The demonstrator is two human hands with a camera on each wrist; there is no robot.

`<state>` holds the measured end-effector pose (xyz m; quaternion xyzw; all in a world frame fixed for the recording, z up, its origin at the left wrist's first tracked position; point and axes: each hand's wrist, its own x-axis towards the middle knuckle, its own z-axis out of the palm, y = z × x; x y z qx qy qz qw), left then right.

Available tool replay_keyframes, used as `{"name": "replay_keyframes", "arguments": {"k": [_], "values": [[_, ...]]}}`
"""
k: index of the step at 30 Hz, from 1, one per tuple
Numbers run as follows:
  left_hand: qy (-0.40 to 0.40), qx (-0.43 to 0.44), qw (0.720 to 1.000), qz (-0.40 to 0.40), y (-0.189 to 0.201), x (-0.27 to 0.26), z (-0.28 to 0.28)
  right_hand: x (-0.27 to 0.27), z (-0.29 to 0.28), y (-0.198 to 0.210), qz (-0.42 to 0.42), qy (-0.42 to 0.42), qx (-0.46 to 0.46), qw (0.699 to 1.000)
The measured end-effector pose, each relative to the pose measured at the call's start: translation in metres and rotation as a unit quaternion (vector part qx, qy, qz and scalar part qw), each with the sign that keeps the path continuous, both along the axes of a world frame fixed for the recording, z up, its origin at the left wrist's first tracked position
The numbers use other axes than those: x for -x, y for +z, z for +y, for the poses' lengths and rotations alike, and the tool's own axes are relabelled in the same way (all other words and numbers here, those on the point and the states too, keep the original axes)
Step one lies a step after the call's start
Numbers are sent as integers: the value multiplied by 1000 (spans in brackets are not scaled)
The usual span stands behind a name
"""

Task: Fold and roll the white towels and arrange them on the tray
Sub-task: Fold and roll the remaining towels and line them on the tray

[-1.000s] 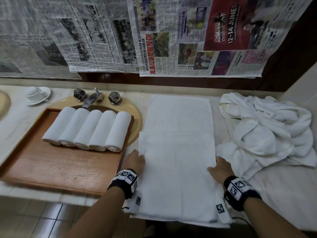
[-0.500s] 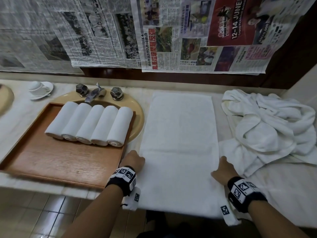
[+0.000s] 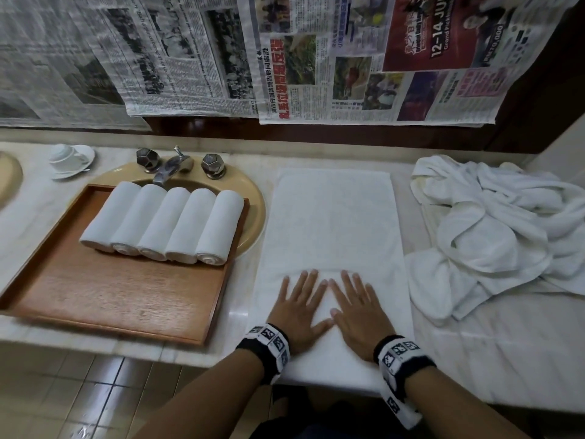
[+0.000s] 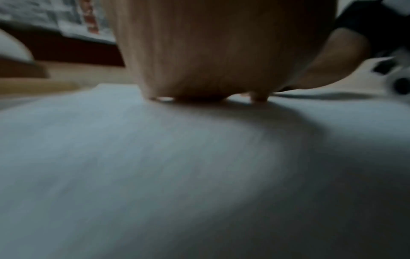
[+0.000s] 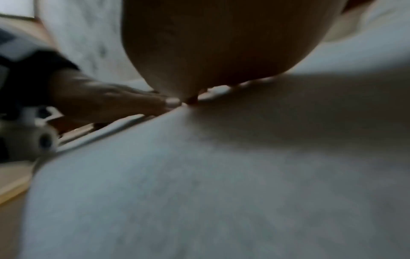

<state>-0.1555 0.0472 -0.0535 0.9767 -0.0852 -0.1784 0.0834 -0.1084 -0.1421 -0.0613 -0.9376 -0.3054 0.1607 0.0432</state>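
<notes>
Both hands, left hand (image 3: 296, 312) and right hand (image 3: 359, 315), now mid-towel (image 3: 332, 223), fingers spread flat, off its edges.

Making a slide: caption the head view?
Both hands press flat on folded white towel; five rolled towels on tray.

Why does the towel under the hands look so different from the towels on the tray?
The flat towel lies spread out on the counter, while the five rolled towels are wound into tight tubes. The flat towel is alone; the rolled towels sit side by side on the wooden tray. The left hand and right hand press the flat towel, but nothing touches the rolled towels. Both are white.
</notes>
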Motion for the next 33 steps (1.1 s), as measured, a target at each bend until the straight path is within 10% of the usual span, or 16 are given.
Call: {"name": "replay_keyframes", "arguments": {"k": [6, 13, 20, 26, 33], "values": [[313, 6, 950, 6, -7, -20, 45, -37, -34, 7, 43, -272, 13, 961], [-3, 3, 1000, 8, -3, -34, -8, -37, -4, 4, 5, 49, -3, 999], [232, 8, 972, 33, -3, -66, 34, -77, -11, 12, 85, -246, 48, 964], [30, 27, 999, 0, 5, -99, -1, -85, 24, 12, 48, 12, 30, 998], [212, 5, 977, 25, -3, -138, 64, -135, -2, 23, 122, -253, 75, 957]]}}
